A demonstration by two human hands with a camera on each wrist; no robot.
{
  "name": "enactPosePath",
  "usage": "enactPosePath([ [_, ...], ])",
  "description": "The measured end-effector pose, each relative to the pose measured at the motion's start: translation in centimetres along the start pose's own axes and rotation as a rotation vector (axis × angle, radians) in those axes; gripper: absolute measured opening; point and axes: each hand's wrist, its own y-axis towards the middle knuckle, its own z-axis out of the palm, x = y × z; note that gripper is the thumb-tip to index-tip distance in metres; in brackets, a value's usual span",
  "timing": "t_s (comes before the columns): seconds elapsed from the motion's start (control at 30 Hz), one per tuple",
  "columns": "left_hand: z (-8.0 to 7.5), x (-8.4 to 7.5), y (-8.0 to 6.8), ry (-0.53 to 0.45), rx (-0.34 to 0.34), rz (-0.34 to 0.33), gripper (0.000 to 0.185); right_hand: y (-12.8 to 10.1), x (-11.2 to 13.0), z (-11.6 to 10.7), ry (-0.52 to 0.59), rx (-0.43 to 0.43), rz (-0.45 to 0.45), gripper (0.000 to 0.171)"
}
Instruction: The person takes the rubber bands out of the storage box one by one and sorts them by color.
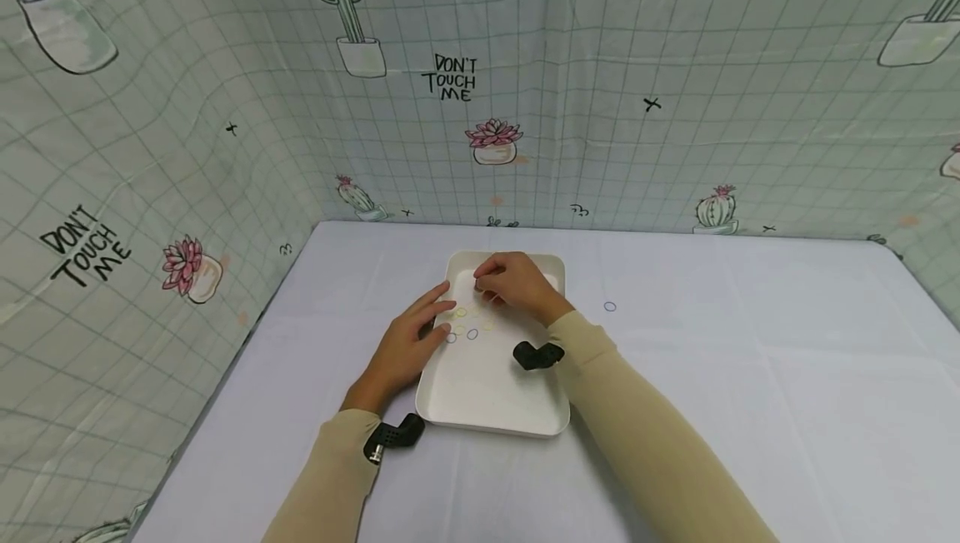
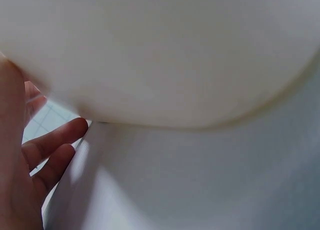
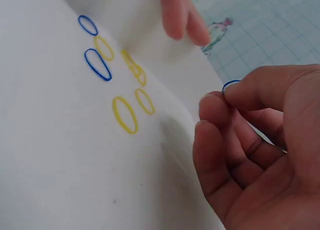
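Right hand is pinching a blue rubber band over the far end of the white tray; left hand lies flat, fingers relaxed, on the tray's left rim, near loose yellow bands

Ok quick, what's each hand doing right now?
Left hand: open, fingers straight, resting on the left edge of the white tray.
Right hand: fingers curled, pinching a blue rubber band over the tray.
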Motion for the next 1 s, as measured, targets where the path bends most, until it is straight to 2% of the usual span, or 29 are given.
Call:
enactPosePath([
  [0.2, 0.0, -0.1, -0.1, -0.008, -0.004, -0.004, 0.038, -0.5, 0.5, -0.6, 0.108, -0.044, 0.004, 0.022],
  [0.43, 0.2, 0.0, -0.1, -0.015, -0.005, -0.017, 0.037, -1.5, 0.5, -1.1, 0.115, -0.048, -0.062, 0.026],
  [0.83, 0.4, -0.1, -0.1, -0.021, -0.008, -0.01, 0.038, -5.0, 0.8, -3.3, 0.206, -0.089, -0.082, 0.03],
  [1.0, 0.3, -0.1, -0.2, -0.027, -0.006, -0.015, 0.038, -6.5, 0.4, -4.3, 0.253, -0.133, -0.105, 0.026],
])
